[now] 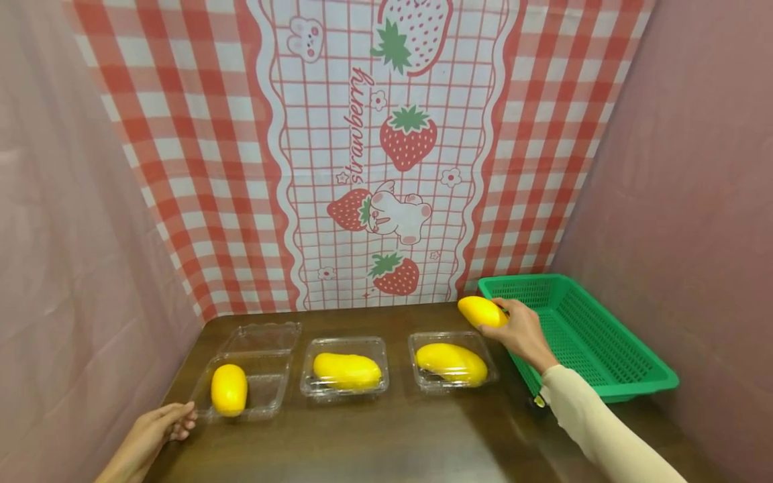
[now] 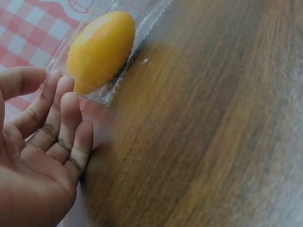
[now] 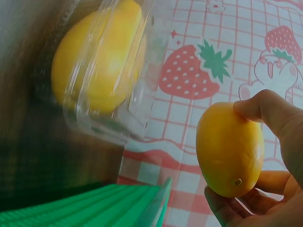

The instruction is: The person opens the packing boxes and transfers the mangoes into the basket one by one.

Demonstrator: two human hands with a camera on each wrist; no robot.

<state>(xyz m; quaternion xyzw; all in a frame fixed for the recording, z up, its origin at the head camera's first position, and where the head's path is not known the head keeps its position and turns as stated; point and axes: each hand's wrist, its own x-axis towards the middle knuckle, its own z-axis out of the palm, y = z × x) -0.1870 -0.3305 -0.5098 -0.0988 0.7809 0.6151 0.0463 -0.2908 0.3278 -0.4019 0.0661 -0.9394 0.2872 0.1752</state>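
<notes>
My right hand [image 1: 522, 332] grips a yellow mango [image 1: 481, 312] in the air by the green basket's left side. In the right wrist view the thumb lies on one side of this mango [image 3: 229, 149] and fingers on the other. At the far left, my left hand [image 1: 160, 429] pinches the near left corner of an open clear plastic clamshell box [image 1: 266, 404] between thumb and forefinger. One mango [image 1: 229, 390] lies in that box, and its lid [image 1: 260, 339] is folded back toward the cloth.
Two closed clear boxes, a middle one [image 1: 306, 386] and a right one [image 1: 413, 367], each hold a mango. The green plastic basket [image 1: 640, 389] stands at the right on the brown wooden table [image 1: 374, 443]. A checked strawberry cloth [image 1: 447, 134] hangs behind; pink cloth flanks both sides.
</notes>
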